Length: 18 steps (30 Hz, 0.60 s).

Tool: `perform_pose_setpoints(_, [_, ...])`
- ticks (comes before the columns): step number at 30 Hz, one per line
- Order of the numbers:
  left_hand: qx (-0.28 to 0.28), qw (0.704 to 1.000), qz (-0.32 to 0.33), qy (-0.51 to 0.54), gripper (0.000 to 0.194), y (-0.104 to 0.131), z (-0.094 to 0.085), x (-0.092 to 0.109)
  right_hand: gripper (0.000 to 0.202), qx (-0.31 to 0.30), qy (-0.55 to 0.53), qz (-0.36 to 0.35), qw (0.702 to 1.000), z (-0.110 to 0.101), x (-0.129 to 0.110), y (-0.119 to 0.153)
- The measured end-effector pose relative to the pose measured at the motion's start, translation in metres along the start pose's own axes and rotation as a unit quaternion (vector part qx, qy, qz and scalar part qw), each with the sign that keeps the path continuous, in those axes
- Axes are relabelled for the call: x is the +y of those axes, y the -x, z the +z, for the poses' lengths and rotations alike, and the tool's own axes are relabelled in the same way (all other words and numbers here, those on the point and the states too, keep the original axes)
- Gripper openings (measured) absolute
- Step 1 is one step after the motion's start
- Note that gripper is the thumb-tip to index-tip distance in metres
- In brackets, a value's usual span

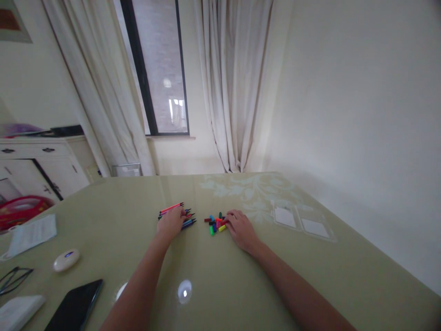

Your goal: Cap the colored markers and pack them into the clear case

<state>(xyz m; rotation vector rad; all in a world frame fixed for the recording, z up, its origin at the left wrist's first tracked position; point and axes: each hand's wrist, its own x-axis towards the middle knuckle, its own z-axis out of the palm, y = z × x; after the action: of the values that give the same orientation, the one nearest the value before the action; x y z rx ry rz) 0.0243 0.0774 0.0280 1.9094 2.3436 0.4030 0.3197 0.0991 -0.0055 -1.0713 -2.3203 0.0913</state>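
Several uncapped felt-tip pens [189, 224] lie side by side on the table, dark tips pointing right. My left hand [171, 224] rests over them, fingers curled in around a pen; the hand covers most of the barrels. To the right is a small heap of colourful pen caps [215, 224], among them green, blue, yellow, red and black ones. At the heap's right edge, my right hand [240, 228] has its fingertips closed on a red cap, with the thumb partly hidden.
A clear plastic case [299, 222] lies open at the right. Along the left are a face mask [32, 235], a white oval object [66, 260], glasses [14, 278], a white box [20, 312] and a black phone [75, 307]. The glossy table [213, 280] meets the wall at right.
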Motion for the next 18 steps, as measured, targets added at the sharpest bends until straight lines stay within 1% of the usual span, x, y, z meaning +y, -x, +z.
perform_pose_setpoints(4, [-0.003,1.000,0.002,-0.005,0.019,0.000,0.001,0.002,0.017,0.005,0.002,0.020,1.000,0.004,0.002,-0.001])
perform_pose_setpoints(7, [-0.005,1.000,0.012,-0.012,0.019,0.000,0.002,0.003,0.015,0.008,-0.004,0.054,0.999,0.001,0.002,-0.005])
perform_pose_setpoints(9, [-0.007,1.000,0.019,-0.015,0.019,0.001,0.003,0.003,0.016,0.020,-0.021,0.069,0.997,-0.004,0.002,-0.010])
perform_pose_setpoints(14, [-0.005,1.000,0.019,-0.021,0.024,0.001,0.004,0.006,0.013,0.045,-0.077,0.077,0.993,-0.020,0.002,-0.022])
perform_pose_setpoints(18, [-0.006,1.000,0.013,-0.023,0.022,0.001,0.004,0.007,0.014,0.034,-0.121,0.086,0.988,-0.032,-0.001,-0.027])
